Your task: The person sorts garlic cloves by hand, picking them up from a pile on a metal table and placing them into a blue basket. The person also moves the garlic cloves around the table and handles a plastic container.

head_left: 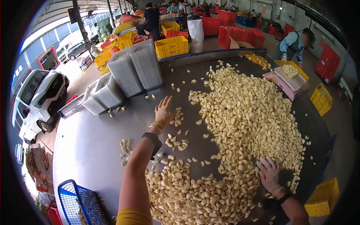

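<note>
Peeled garlic cloves [247, 112] lie in a broad heap over the right half of the metal table, joined to a second heap [195, 198] close to my body. My left hand [162, 113], in a thin see-through glove, reaches over the table with its fingers stretched out. Beside it lies a small group of cloves [177, 117], and I see none held in that hand. My right hand [269, 173], gloved too, rests against the lower right side of the big heap, fingers spread and touching cloves.
Stacked clear plastic trays [137, 67] stand at the table's far left. A blue basket [80, 202] is at the near left. Across the table, a person [294, 45] stands by a yellow crate and a pink stack [287, 83] topped with cloves. Yellow crates [322, 197] flank the right edge.
</note>
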### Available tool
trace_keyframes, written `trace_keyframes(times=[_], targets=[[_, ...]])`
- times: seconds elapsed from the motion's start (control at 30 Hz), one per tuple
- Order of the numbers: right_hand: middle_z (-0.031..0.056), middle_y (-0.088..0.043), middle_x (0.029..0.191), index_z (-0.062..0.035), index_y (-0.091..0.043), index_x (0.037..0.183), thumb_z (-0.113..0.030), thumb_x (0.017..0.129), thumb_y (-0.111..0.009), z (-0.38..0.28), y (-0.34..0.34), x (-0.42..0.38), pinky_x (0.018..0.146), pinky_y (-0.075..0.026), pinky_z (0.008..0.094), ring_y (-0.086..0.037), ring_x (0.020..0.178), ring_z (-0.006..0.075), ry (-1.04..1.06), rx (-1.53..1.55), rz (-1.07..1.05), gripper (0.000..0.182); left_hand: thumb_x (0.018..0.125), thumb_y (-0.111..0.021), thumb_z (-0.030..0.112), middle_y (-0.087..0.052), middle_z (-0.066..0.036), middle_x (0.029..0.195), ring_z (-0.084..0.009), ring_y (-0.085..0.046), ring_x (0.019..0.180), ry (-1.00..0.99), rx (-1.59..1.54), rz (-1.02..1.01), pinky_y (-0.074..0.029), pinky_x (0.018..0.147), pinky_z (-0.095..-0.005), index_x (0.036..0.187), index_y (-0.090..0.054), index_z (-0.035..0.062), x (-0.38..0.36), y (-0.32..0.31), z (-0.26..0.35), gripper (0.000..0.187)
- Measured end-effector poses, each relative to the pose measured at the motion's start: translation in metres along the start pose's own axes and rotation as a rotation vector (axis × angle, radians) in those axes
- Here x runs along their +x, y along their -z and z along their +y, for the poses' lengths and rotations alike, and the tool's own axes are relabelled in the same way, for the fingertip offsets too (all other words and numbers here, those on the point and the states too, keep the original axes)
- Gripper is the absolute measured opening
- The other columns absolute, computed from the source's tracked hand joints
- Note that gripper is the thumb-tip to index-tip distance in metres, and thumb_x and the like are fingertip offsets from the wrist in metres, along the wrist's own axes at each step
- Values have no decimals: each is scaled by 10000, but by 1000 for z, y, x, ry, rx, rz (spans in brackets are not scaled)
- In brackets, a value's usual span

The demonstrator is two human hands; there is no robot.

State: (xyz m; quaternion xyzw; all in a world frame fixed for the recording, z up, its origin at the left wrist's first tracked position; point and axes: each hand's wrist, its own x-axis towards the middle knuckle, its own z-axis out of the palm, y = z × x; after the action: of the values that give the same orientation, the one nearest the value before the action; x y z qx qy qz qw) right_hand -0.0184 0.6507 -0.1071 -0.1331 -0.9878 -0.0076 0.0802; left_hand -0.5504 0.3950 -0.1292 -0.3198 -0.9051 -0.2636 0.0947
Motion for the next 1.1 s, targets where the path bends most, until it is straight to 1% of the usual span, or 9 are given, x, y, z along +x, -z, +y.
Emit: trace_keyframes(times=[0.17,0.23,0.37,0.57,0.77,0.8,0.83,0.9,1.1], targets=[[66,-500,1371,-164,-604,1287,-237,914,-534,-4,3,3,1131,-232,573,-372,1344,311,-8,28,4,386,841,-693,361,-559,-105,1407,-293,-506,1304,-123,-270,-286,-378,1088,-410,1255,-653,143,-6,-45,37,470],[70,-504,1365,-163,-612,1277,-235,907,-539,-2,0,0,1130,-234,571,-375,1339,314,-3,23,-8,384,863,-666,325,-630,-99,1308,-282,-611,1156,438,-732,-739,-461,987,-420,1149,-711,165,-18,-40,63,331],[68,-502,1358,-169,-600,1284,-229,910,-535,-3,3,5,1134,-225,575,-380,1344,317,-10,24,-8,385,867,-630,234,-680,-117,1112,-304,-645,1012,-44,-126,76,-515,826,-428,1072,-718,193,14,-58,87,227],[56,-495,1359,-186,-586,1302,-225,905,-563,-1,2,4,1124,-242,557,-389,1341,315,-19,34,1,399,836,-659,131,-672,-169,1024,-357,-644,951,-29,29,47,-524,843,-435,1014,-707,120,38,-100,78,185],[57,-521,1357,-177,-600,1298,-200,879,-586,1,5,2,1116,-256,567,-427,1316,314,-3,66,60,420,866,-715,130,-650,-139,887,-291,-653,844,-291,-467,-690,-539,763,-412,968,-641,55,-114,-6,139,146],[55,-533,1355,-175,-599,1305,-198,879,-586,2,4,0,1114,-260,567,-434,1316,311,2,64,74,428,886,-711,148,-657,-128,907,-291,-656,840,81,-620,-1110,-548,777,-389,987,-648,61,-141,27,166,148],[55,-533,1355,-175,-599,1305,-198,879,-586,2,7,-5,1114,-260,567,-434,1316,311,10,67,64,428,919,-688,247,-664,-95,988,-268,-657,925,-596,-606,-892,-530,848,-412,1101,-659,114,-183,-6,139,227],[56,-523,1361,-165,-602,1297,-194,880,-584,2,7,1,1114,-262,564,-426,1321,309,28,66,81,419,933,-637,443,-623,-51,1210,-273,-569,1152,-738,-193,-949,-407,1010,-487,1375,-550,251,-221,43,155,490],[44,-502,1382,-171,-611,1279,-222,879,-577,5,3,0,1120,-258,550,-395,1346,285,-12,47,62,405,892,-672,255,-517,-138,1422,-333,-464,1276,188,40,182,-312,1092,-448,1463,-442,153,-163,115,-42,624]])
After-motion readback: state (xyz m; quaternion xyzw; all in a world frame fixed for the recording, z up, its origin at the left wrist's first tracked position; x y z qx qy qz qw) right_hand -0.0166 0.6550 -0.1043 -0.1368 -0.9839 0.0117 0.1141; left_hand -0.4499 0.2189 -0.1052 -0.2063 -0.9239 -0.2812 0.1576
